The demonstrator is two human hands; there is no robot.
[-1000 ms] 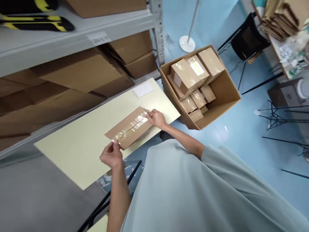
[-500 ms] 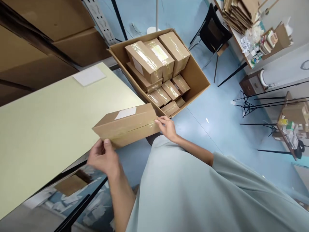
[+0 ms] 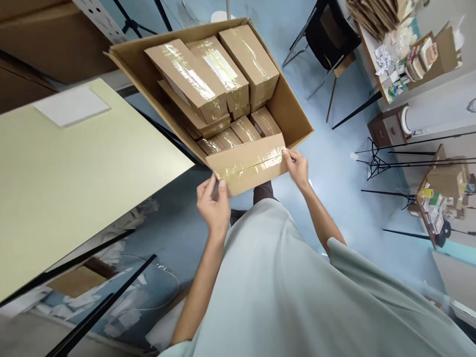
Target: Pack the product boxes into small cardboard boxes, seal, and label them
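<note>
A taped brown cardboard box (image 3: 251, 164) is held between my two hands at the near edge of a large open carton (image 3: 297, 111). My left hand (image 3: 214, 201) grips its left end, with the thumb on the near side. At the right end, my right hand (image 3: 296, 166) pinches the corner. Clear tape runs along the seam of the face turned toward me. Inside the carton lie several smaller taped boxes; the upright box (image 3: 249, 62) at the back is among the larger ones. The held box hides part of the carton's near row.
A pale yellow table (image 3: 92, 173) stands at the left with a white sheet (image 3: 72, 105) on it. Behind are stacked cartons (image 3: 52, 39). A black chair (image 3: 330, 34) and a cluttered desk (image 3: 375, 64) stand at the far right. Scraps lie under the table.
Both hands have carried the box right, from the table's edge to the carton's near side. It has tilted, so its taped face shows more and its white label is out of sight.
</note>
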